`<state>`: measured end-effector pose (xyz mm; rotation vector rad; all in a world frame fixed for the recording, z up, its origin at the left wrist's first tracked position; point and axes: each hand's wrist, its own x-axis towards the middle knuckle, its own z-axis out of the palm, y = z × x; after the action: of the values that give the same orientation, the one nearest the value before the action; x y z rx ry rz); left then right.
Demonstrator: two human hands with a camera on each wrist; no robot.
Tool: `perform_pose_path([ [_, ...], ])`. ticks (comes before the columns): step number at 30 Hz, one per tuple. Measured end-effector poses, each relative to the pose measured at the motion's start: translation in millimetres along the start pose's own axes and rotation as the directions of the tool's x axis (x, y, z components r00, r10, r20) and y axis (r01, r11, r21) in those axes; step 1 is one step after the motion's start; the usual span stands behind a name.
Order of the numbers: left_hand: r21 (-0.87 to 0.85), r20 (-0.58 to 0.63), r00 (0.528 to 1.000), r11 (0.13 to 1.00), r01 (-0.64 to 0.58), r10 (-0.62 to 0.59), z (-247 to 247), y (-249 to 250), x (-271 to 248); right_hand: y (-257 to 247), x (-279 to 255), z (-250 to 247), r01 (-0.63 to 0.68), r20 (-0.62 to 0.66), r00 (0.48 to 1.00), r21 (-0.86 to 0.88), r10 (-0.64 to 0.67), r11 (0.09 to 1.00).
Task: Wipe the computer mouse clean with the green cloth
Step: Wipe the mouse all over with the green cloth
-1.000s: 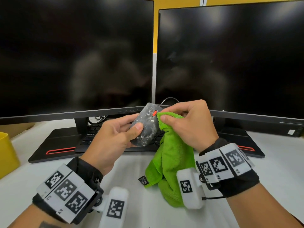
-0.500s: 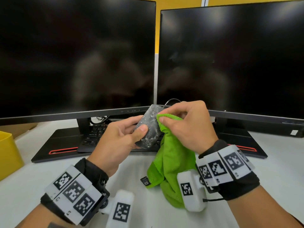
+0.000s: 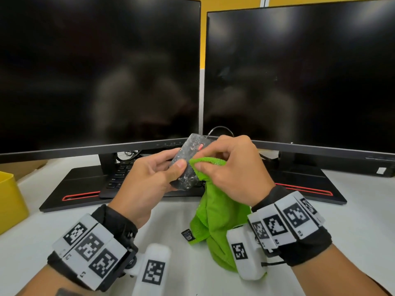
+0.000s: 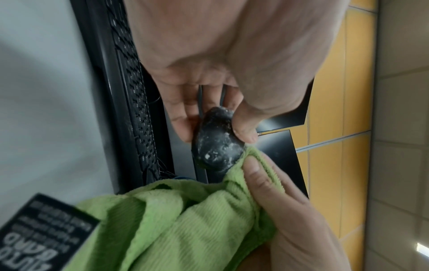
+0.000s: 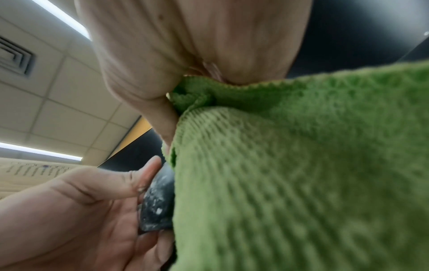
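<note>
A black computer mouse (image 3: pixel 188 165) smeared with white residue, with a red scroll wheel, is held up in front of the monitors; its cable runs back behind it. My left hand (image 3: pixel 158 174) grips the mouse (image 4: pixel 216 144) between thumb and fingers. My right hand (image 3: pixel 230 169) pinches a bunched fold of the green cloth (image 3: pixel 215 212) and holds it against the mouse's right side. The cloth (image 5: pixel 290 174) hangs down to the desk and fills most of the right wrist view, where the mouse (image 5: pixel 157 203) peeks out beside it. The green cloth (image 4: pixel 185 225) carries a black label.
Two dark monitors (image 3: pixel 100 71) (image 3: pixel 303 75) stand close behind on black bases with red stripes. A black keyboard (image 3: pixel 119 176) lies under the left screen. A yellow bin (image 3: pixel 10 201) sits at the left edge of the white desk (image 3: pixel 363 221).
The right hand has slid the cloth down the mouse, so the red scroll wheel shows again above it. Both hands stay at about the same height.
</note>
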<state>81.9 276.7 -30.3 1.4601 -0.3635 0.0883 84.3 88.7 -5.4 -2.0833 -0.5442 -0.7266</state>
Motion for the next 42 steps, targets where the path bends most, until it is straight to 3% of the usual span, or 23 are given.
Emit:
perform_pose_path([
  [4, -0.022, -0.011, 1.0, 1.0, 0.002, -0.002, -3, 1, 1, 6, 3, -10, -0.057, -0.052, 0.997, -0.009, 0.057, 0.998],
  [7, -0.026, 0.008, 1.0, 1.0, 0.009, -0.009, 3, 0, -1, 4, 3, -6, -0.023, -0.125, 0.992, 0.021, 0.025, 1.0],
  [13, -0.068, -0.021, 1.0, 0.997, 0.021, -0.022, -1, 1, 1, -3, -1, -1, 0.012, 0.018, 1.0, -0.023, -0.012, 1.0],
  [18, -0.076, -0.014, 1.0, 0.997, 0.027, -0.028, 3, -1, 1, 5, 3, -8, -0.035, -0.097, 0.995, -0.007, 0.034, 0.999],
  [24, -0.071, -0.025, 0.999, 0.997, 0.031, -0.033, 3, -1, 1, -6, -2, -2, 0.005, 0.039, 0.999, -0.025, -0.004, 1.0],
  [30, -0.07, -0.011, 1.0, 0.997, 0.026, -0.026, 5, -1, 0, 2, 3, -7, -0.042, -0.076, 0.996, -0.01, 0.041, 0.999],
  [35, -0.077, -0.058, 0.997, 0.996, 0.039, -0.043, 7, 0, 0, -5, 0, -3, -0.013, 0.011, 1.0, -0.009, 0.013, 1.0],
  [42, -0.11, -0.096, 0.989, 0.988, 0.104, -0.115, 8, -1, 1, -5, 0, -2, -0.028, 0.02, 0.999, 0.014, 0.027, 1.0],
])
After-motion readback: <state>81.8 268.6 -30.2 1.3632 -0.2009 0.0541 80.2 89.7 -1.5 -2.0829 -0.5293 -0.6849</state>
